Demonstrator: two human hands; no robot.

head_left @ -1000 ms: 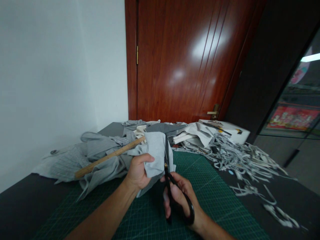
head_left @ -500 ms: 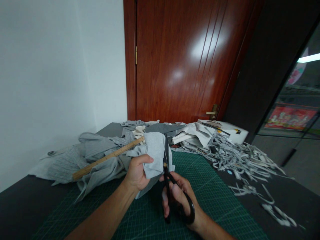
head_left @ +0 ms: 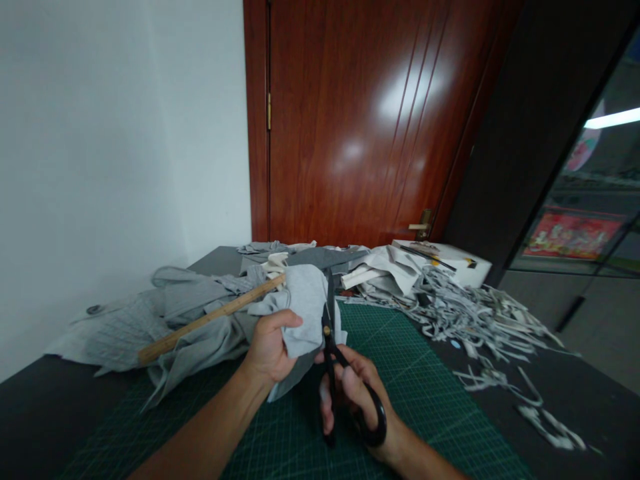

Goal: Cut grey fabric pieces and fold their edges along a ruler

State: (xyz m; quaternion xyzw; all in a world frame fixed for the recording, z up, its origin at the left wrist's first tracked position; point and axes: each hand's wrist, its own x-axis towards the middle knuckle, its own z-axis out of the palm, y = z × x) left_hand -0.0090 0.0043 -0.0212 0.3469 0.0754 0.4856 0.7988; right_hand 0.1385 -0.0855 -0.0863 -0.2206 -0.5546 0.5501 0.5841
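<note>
A light grey piece of fabric [head_left: 306, 303] is gripped by my left hand [head_left: 273, 347], thumb on top and fingers beneath. My right hand [head_left: 357, 393] holds black-handled scissors [head_left: 328, 331] with fingers through the loops. The blades point away from me along the right edge of the fabric and look slightly apart. Part of the cloth hangs below my left hand over the green cutting mat [head_left: 400, 373]. Whether the blades have cloth between them is hard to make out.
A wooden ruler [head_left: 215, 317] lies across crumpled grey garments [head_left: 190, 297] on the left. Cut fabric strips [head_left: 465, 313] are heaped at the right, with a few loose strips [head_left: 547, 427] nearer me. Behind them stands a white box [head_left: 470, 263]. A wooden door [head_left: 345, 120] rises beyond the table.
The whole view has shifted slightly, so everything sits a little further left. The scissor blades appear a bit more apart. Both hands keep their hold.
</note>
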